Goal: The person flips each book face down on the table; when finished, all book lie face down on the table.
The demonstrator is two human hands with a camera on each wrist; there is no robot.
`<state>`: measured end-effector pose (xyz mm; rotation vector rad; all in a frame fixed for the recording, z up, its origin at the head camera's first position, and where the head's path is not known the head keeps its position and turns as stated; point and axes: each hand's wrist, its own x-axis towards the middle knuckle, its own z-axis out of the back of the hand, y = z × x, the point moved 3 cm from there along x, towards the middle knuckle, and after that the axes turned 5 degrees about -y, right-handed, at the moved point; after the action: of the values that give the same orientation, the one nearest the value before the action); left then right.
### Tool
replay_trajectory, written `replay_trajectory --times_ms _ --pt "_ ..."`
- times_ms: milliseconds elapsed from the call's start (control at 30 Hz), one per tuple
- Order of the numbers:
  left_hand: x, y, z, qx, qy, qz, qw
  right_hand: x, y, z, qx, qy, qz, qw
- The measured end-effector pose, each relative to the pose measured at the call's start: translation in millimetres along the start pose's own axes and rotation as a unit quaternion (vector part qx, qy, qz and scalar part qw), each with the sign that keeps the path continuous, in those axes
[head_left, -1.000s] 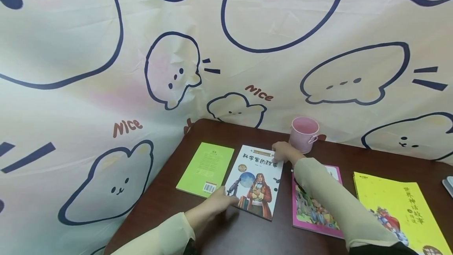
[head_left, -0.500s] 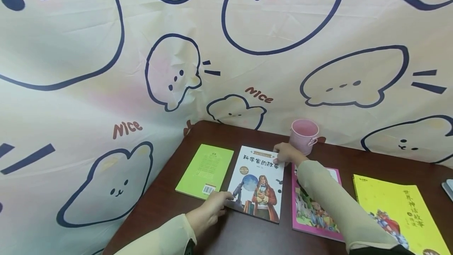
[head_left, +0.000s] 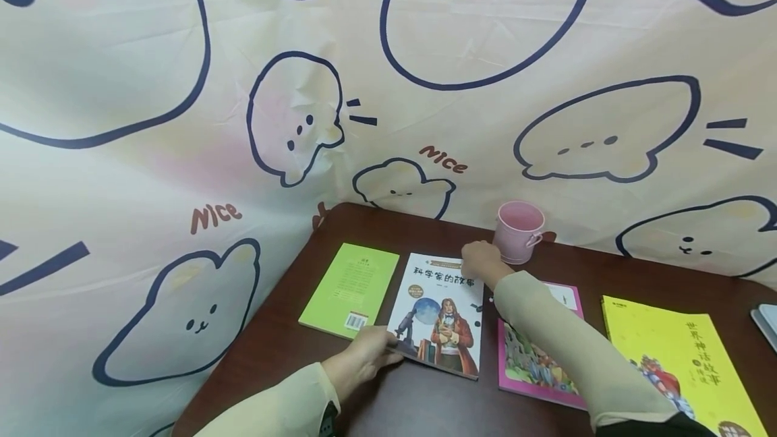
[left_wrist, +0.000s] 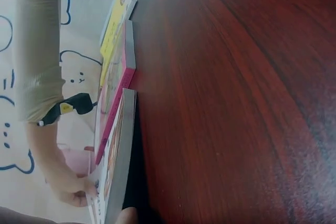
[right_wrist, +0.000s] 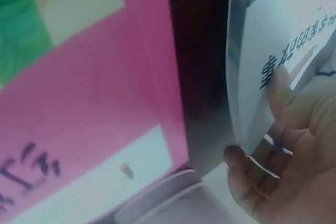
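A dark, wood-grained surface (head_left: 419,413) carries everything, its far edge meeting the patterned cloth; toward its right side lies a broad yellow book (head_left: 658,336), and left of that a pink-bordered book (head_left: 531,366), partly hidden by the right forearm. Next comes the white book (head_left: 434,315), in both hands toward the left edge, its near side seemingly tipped up off the surface; whether its far side touches is unclear. Just beside it, closer to the left edge, is a smaller green book (head_left: 351,288), while a pink bucket (head_left: 518,238) stands near the far edge. The right grip (head_left: 482,265) pinches the white book's corner nearest that bucket, thumb on the cover and fingers curled behind; the left grip (head_left: 367,356) pinches the opposite corner, toward the surface's near left. This paperback should be light, bendy rather than rigid, and hardly fragile beyond its corners and page edges; the smooth cover may slide under a loose thumb. Opposite corners suit it, provided cover and pages are pinched together, so that the block neither sags nor fans open.
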<state>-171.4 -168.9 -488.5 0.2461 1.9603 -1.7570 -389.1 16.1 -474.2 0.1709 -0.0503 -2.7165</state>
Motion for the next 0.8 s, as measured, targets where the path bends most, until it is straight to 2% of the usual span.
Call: replay_trajectory --times_ms 133,267,400,567,800 --pt "2.0 0.5 1.8 -0.009 0.01 -0.004 0.9999 0 8 3.1 -0.083 -0.026 0.011 0.996" --pt "2.8 1.1 3.6 -0.013 0.01 -0.006 0.9998 0 14 6.5 -0.094 -0.023 0.003 0.995" --pt "2.5 2.0 4.2 -0.018 0.008 -0.01 0.9998 1 15 5.7 -0.064 0.001 -0.017 0.998" --pt "1.4 1.9 6.0 -0.015 0.0 -0.019 0.9997 1 10 1.8 0.005 0.024 -0.039 0.999" --pt "0.8 -2.0 9.6 -0.044 -0.001 -0.037 0.9983 -1 4 0.4 0.106 0.056 -0.067 0.991"
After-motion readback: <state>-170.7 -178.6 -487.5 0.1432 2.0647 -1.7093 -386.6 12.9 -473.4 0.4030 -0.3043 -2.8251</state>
